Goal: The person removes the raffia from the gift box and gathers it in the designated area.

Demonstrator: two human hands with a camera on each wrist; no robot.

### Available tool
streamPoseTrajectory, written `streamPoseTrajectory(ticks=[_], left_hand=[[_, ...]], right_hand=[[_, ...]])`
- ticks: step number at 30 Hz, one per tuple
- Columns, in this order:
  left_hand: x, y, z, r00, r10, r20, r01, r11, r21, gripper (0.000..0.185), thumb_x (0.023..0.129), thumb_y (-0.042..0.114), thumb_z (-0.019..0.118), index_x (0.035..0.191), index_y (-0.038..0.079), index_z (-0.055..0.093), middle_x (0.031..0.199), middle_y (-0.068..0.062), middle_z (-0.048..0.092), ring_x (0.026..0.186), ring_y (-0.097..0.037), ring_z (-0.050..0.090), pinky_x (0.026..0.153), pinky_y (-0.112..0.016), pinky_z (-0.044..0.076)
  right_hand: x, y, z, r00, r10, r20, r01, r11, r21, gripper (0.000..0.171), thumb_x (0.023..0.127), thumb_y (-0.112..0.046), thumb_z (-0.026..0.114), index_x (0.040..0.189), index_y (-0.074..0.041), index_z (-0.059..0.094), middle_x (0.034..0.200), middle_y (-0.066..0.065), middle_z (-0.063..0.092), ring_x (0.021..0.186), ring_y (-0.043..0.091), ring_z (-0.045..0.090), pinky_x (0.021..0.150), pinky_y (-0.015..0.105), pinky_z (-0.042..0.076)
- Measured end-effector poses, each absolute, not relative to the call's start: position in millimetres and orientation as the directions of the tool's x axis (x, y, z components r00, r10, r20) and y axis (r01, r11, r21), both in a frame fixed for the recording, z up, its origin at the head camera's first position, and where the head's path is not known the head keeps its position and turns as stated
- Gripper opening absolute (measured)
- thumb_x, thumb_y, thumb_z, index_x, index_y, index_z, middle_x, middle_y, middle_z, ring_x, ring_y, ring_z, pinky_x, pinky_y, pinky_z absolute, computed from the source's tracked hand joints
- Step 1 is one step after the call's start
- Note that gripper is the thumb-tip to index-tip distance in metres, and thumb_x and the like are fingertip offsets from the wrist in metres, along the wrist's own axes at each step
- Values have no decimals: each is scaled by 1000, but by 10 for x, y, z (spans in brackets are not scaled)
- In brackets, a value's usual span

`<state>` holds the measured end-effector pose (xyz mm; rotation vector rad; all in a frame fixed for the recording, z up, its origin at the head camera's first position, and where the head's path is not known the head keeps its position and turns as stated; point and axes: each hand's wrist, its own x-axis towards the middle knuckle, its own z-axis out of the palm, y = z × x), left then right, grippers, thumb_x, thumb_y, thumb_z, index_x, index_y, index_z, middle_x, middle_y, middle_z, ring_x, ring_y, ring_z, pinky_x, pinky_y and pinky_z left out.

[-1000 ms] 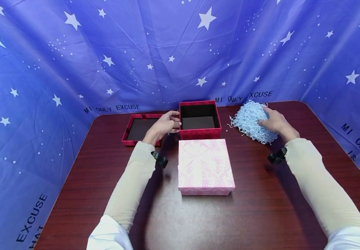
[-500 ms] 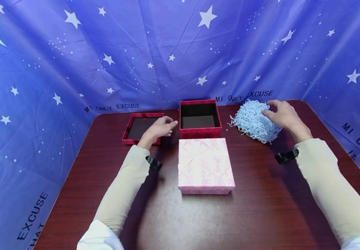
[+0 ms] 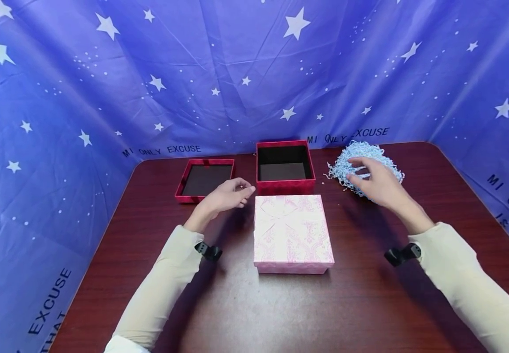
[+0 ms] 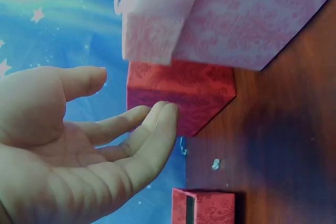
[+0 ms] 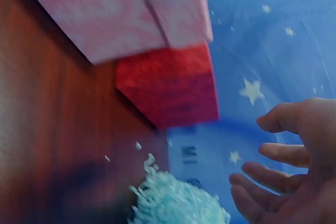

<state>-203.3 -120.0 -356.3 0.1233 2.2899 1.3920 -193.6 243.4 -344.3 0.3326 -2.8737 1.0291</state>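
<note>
Covering both forearms, pale sleeves [image 3: 148, 289] reach in low over the dark brown table [image 3: 290, 314], with a black wristband [image 3: 403, 254] on each wrist. Closest of the things is a closed pink box [image 3: 296, 235], patterned and topped with a pale bow [image 3: 278, 208], standing flat between the two arms.

Farther in, the left hand [image 3: 227, 197] hangs near the far left corner of that box. Its fingers are bent together in a loose curve and its thumb stands apart from them, as the left wrist view shows. The right hand [image 3: 379, 185] is raised in front of the shredded paper [image 3: 342, 166], its fingers spread and slightly bent; the right wrist view shows a gap between it and the paper.

Behind the pink box stands an open red box [image 3: 285, 187], upright, its dark inside facing up; whether the two boxes touch cannot be told. To its left, just apart, a red lid [image 3: 188, 199] lies with its dark inside up. To its right the light blue paper sits in a loose heap, with a small scrap [image 3: 323, 183] between heap and box. Beyond the table hangs a blue cloth [image 3: 219, 39] printed with white stars and black letters.
</note>
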Motion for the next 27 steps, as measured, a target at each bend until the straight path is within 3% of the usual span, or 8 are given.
streamPoseTrajectory(ticks=[8, 13, 20, 27], left_hand=[[-1744, -1146, -3647, -857, 402, -322, -145, 413, 899, 47, 97, 24, 56, 134, -1, 43, 116, -19, 58, 98, -26, 65, 89, -38, 55], [-1636, -1154, -3689, -826, 453, -336, -195, 328, 924, 59, 95, 20, 59, 143, 2, 31, 112, -19, 57, 88, -22, 65, 83, -43, 57], [-1574, -1188, -3692, -796, 496, -347, -213, 306, 928, 76, 88, 13, 67, 148, 6, 20, 106, -16, 49, 85, -18, 59, 79, -40, 58], [-1556, -1188, -3680, -798, 493, -346, -225, 289, 931, 76, 87, 10, 67, 147, 4, 21, 107, -15, 44, 85, -18, 58, 80, -43, 58]], right_hand=[[-1660, 2248, -3618, -939, -337, 68, -294, 684, -668, 44, 96, -29, 57, 134, -7, 50, 108, 11, 67, 96, 28, 65, 82, 39, 50], [-1535, 2165, -3719, -896, -443, -13, -278, 584, -762, 48, 96, -26, 58, 137, -4, 45, 102, 11, 66, 87, 27, 66, 74, 28, 54], [-1430, 2082, -3780, -834, -529, -156, -55, 361, -931, 68, 93, -16, 63, 146, 1, 24, 102, 20, 56, 86, 23, 67, 77, 35, 59], [-1393, 2045, -3817, -807, -535, -250, 108, 282, -953, 75, 93, -17, 61, 149, 1, 15, 107, 21, 51, 92, 22, 65, 78, 42, 58]])
